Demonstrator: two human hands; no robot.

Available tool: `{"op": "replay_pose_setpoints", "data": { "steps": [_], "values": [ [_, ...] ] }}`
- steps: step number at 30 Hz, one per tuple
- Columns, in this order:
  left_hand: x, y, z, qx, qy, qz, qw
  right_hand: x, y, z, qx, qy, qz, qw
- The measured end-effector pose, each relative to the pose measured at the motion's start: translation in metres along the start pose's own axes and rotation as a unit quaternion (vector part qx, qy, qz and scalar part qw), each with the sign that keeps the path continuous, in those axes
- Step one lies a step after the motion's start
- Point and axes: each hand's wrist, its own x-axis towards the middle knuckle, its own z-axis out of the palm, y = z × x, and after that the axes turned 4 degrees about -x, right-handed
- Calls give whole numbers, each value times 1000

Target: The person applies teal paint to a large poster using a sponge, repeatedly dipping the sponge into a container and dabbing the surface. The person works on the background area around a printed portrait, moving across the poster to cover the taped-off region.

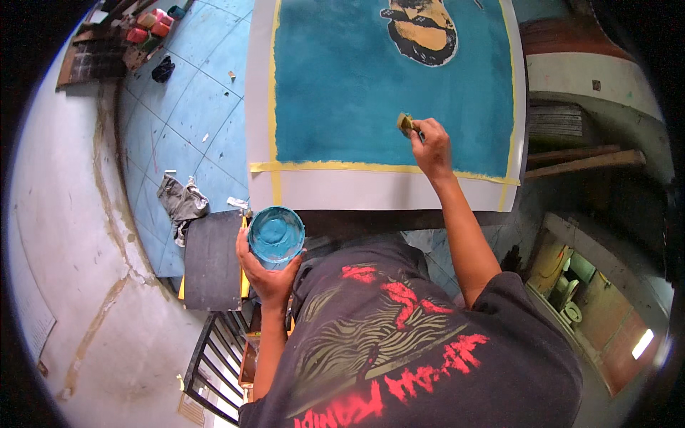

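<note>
The blue field looks mostly covered: teal paint fills the sheet (342,107) inside its yellow tape (335,167), from the left strip to the right one and down to the strip near the table's (357,220) near edge. The tone is a little patchy, so evening it out may be what remains. The tape is still stuck down, and the white margin outside it is bare. A dark and tan figure (424,36) toward the far edge has a pale outline against the blue (its upper part is cut off by the frame).

The right hand (432,150) pinches a brush (405,125) over the blue area, toward the near right corner; whether the bristles touch the paint I cannot tell. The left hand (270,278), fingers and thumb curved around it, holds a round tub (277,234) of blue paint just off the near left corner.

Beside the tub is a dark board (212,260), with a crumpled cloth (184,201) near it. Wooden planks (589,158) lie past the right edge. Nothing visible blocks the brush, though the right forearm crosses the near tape and margin.
</note>
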Motion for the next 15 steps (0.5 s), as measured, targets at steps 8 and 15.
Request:
{"op": "replay_pose_setpoints", "data": {
  "steps": [8, 15],
  "values": [
    [4, 3, 8, -10, 3, 25, 1000, 6, -25, 21, 13, 21, -49, 998],
    [5, 6, 6, -9, 5, 15, 1000, 14, -47, 47, 4, 3, -66, 998]
  ]
}}
